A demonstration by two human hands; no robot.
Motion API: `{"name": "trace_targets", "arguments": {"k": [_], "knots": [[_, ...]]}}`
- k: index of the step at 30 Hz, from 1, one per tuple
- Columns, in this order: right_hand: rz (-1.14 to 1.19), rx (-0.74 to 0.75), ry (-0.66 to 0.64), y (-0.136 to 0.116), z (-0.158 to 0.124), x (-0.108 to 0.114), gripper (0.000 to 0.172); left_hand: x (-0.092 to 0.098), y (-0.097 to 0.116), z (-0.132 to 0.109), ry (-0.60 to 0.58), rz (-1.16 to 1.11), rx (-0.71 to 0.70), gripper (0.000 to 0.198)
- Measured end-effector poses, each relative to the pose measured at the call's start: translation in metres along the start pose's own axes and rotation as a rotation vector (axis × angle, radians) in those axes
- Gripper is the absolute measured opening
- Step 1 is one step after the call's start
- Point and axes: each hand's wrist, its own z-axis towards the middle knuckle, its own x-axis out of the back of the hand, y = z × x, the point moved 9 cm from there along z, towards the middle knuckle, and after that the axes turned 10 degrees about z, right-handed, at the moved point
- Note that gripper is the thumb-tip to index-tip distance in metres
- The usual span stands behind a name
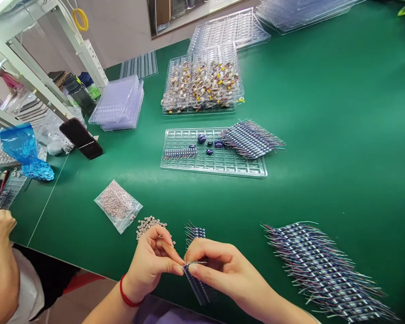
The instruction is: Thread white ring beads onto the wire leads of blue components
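Observation:
At the near edge of the green table (pixel 324 180), both hands meet over a dark strip of small circuit boards with wires (pixel 199 288). My right hand (pixel 222 263) pinches its upper end between thumb and forefinger. Thumb and forefinger of my left hand (pixel 153 256) close on the same end; the exact part between them is too small to tell. Just behind my hands lies another wired strip (pixel 196 232), partly hidden. A loose pile of small round pinkish parts (pixel 150 225) sits beyond my left hand, next to a clear bag of similar parts (pixel 116 202).
Many wired strips (pixel 324 270) lie at the right. A clear tray (pixel 212 166) bears strips and dark blue pieces. Behind it are trays of white and yellow parts (pixel 202 87) and stacked plastic trays (pixel 118 103). A phone (pixel 81 138) leans at left, near a co-worker's hand (pixel 0 225).

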Motion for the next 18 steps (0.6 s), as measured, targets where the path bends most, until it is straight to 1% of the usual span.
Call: {"name": "trace_targets", "arguments": {"k": [12, 18], "knots": [[-0.035, 0.007, 0.016, -0.002, -0.0012, -0.0013, 0.036, 0.0012, -0.0004, -0.0038, 0.039, -0.001, -0.013, 0.05], [-0.044, -0.01, 0.015, -0.002, 0.0001, -0.0018, 0.034, 0.0021, -0.0002, -0.0044, 0.07, -0.003, -0.022, 0.049]]}}
